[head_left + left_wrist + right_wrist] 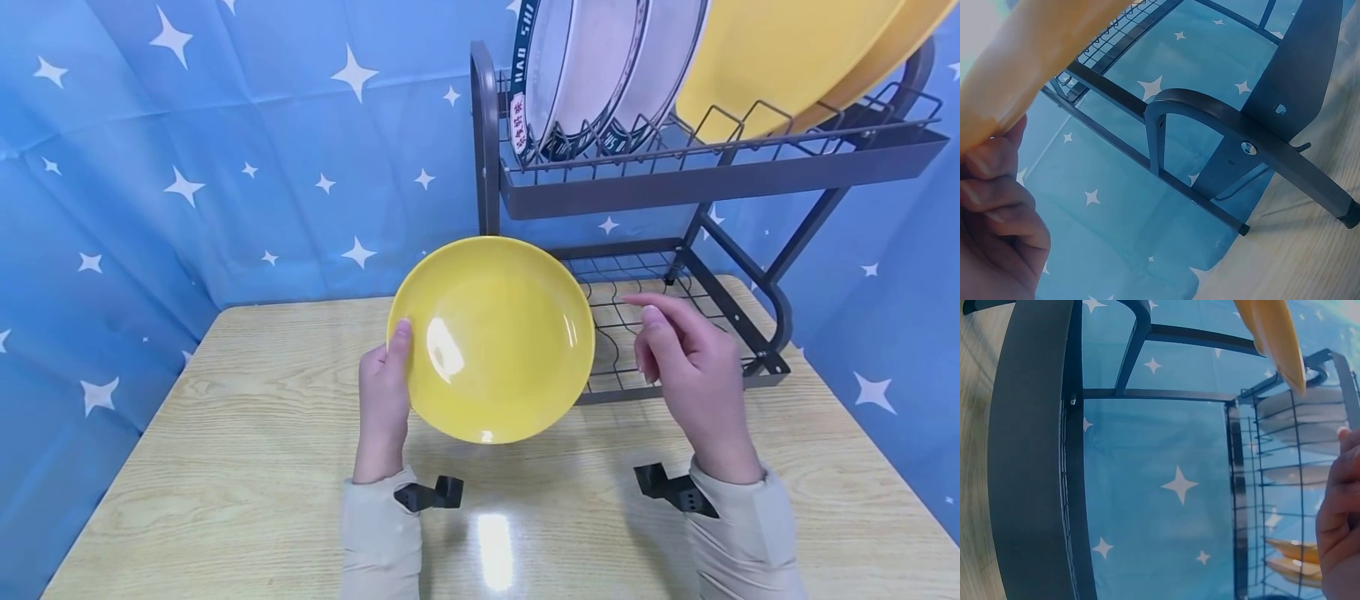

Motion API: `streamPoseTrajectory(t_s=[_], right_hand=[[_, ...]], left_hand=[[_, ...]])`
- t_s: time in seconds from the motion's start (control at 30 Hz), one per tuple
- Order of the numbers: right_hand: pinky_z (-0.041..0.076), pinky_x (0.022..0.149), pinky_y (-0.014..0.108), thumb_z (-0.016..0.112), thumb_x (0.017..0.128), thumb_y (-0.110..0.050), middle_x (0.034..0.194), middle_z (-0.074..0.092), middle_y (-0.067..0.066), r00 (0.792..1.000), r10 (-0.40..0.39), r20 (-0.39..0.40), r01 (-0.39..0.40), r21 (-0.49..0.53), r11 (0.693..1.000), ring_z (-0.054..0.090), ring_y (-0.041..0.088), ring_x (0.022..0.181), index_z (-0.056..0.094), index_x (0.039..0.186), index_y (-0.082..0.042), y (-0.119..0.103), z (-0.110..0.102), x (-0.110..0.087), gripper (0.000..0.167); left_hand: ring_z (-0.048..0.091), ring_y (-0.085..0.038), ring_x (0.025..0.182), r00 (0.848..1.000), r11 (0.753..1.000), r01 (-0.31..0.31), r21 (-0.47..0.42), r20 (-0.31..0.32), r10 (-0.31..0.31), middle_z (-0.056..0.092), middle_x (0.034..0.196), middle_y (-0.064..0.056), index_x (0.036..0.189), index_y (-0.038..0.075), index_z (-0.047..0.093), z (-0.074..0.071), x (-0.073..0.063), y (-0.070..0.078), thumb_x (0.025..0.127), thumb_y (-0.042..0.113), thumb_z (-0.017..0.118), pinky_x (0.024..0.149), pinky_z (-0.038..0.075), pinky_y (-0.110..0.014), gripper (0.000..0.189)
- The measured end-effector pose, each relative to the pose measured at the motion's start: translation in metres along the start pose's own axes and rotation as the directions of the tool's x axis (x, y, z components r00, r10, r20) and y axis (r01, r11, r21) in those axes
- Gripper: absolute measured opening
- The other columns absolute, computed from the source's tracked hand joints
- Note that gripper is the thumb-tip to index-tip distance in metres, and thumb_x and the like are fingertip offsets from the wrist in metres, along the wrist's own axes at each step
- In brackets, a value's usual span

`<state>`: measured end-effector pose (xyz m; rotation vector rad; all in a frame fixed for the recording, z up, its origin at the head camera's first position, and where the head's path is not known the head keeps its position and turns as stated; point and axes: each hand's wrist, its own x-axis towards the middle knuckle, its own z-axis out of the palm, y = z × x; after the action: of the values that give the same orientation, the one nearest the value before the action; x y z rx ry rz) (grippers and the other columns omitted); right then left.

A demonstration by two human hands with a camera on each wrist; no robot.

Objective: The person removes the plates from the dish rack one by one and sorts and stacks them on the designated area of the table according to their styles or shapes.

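Note:
My left hand (384, 392) grips a yellow plate (492, 337) by its left rim, thumb on the front face, and holds it tilted above the wooden table (247, 467). In the left wrist view the plate's rim (1029, 56) sits above my curled fingers (994, 187). My right hand (686, 362) hovers just right of the plate with loosely curled fingers, holding nothing and not touching the plate. In the right wrist view only the fingers (1341, 512) show at the right edge.
A dark two-tier dish rack (675, 179) stands at the back right of the table. Its upper tier holds white plates (592, 75) and large yellow plates (787, 58); its lower wire shelf (637, 333) lies behind the held plate. A blue star-patterned cloth (225, 150) surrounds the table.

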<state>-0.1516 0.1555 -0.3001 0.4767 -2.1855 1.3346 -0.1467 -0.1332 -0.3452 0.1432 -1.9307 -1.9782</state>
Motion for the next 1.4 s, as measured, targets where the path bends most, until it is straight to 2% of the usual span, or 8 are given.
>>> streamPoseTrajectory(t_s=[0.23,0.43,0.67,0.9,1.03,1.23,1.4], right_hand=[[0.039,0.045,0.021,0.045,0.093,-0.015,0.06,0.052,0.001,1.0,-0.008,-0.022,0.009,0.026,1.0,0.045,0.011,0.048,0.059,0.115,-0.017,-0.001,-0.001,0.001,0.026],[0.04,0.046,0.021,0.045,0.094,-0.017,0.062,0.052,0.001,0.998,0.018,-0.061,-0.015,0.049,0.999,0.046,0.013,0.05,0.057,0.118,-0.021,-0.002,-0.004,0.0,0.028],[0.038,0.046,0.021,0.046,0.091,-0.007,0.062,0.052,0.006,0.993,-0.063,-0.102,0.074,0.118,0.99,0.046,0.012,0.049,0.055,0.12,-0.008,-0.005,-0.006,0.0,0.03],[0.038,0.045,0.019,0.046,0.09,-0.003,0.064,0.052,0.006,0.982,-0.1,-0.162,0.126,0.158,0.979,0.046,0.011,0.05,0.052,0.12,-0.001,-0.017,-0.012,0.001,0.031],[0.039,0.046,0.019,0.046,0.089,-0.003,0.065,0.053,0.007,0.978,-0.099,-0.185,0.128,0.154,0.98,0.046,0.011,0.05,0.052,0.12,0.0,-0.021,-0.015,0.002,0.032],[0.04,0.048,0.019,0.045,0.09,-0.005,0.068,0.054,0.008,0.971,-0.062,-0.232,0.097,0.142,0.985,0.047,0.013,0.051,0.05,0.124,-0.005,-0.015,-0.022,0.006,0.035],[0.04,0.048,0.019,0.045,0.089,-0.005,0.067,0.056,0.008,0.947,-0.063,-0.314,0.103,0.115,0.988,0.046,0.013,0.05,0.049,0.124,-0.009,-0.017,-0.032,0.022,0.036]], left_hand=[[0.06,-0.024,0.062,0.999,1.0,0.004,0.022,-0.033,-0.003,0.063,0.069,-0.011,0.08,0.002,0.065,-0.002,0.002,0.0,0.085,0.054,0.048,0.051,0.045,-0.028,0.055],[0.062,-0.025,0.066,0.999,1.0,0.016,0.017,-0.031,-0.016,0.064,0.072,-0.01,0.083,0.003,0.064,-0.003,0.002,0.001,0.084,0.055,0.048,0.054,0.046,-0.028,0.055],[0.062,-0.023,0.066,0.998,1.0,0.016,-0.012,-0.057,-0.016,0.065,0.072,-0.01,0.082,0.002,0.064,-0.004,0.003,0.003,0.084,0.055,0.048,0.055,0.046,-0.027,0.055],[0.063,-0.023,0.069,0.994,1.0,0.022,-0.02,-0.104,-0.024,0.066,0.074,-0.009,0.084,0.003,0.065,-0.004,0.002,0.004,0.083,0.055,0.049,0.056,0.047,-0.028,0.055],[0.063,-0.026,0.073,0.995,1.0,0.01,-0.021,-0.101,-0.012,0.066,0.077,-0.009,0.088,0.004,0.065,-0.005,0.002,0.005,0.084,0.055,0.047,0.058,0.048,-0.029,0.054],[0.063,-0.025,0.074,0.994,1.0,0.002,-0.026,-0.112,-0.005,0.066,0.079,-0.009,0.09,0.005,0.066,-0.009,0.001,0.002,0.085,0.054,0.046,0.061,0.049,-0.029,0.053],[0.064,-0.025,0.076,0.992,0.999,-0.006,-0.046,-0.128,0.0,0.066,0.082,-0.012,0.093,0.004,0.066,-0.017,0.002,-0.001,0.086,0.053,0.046,0.062,0.05,-0.029,0.053]])
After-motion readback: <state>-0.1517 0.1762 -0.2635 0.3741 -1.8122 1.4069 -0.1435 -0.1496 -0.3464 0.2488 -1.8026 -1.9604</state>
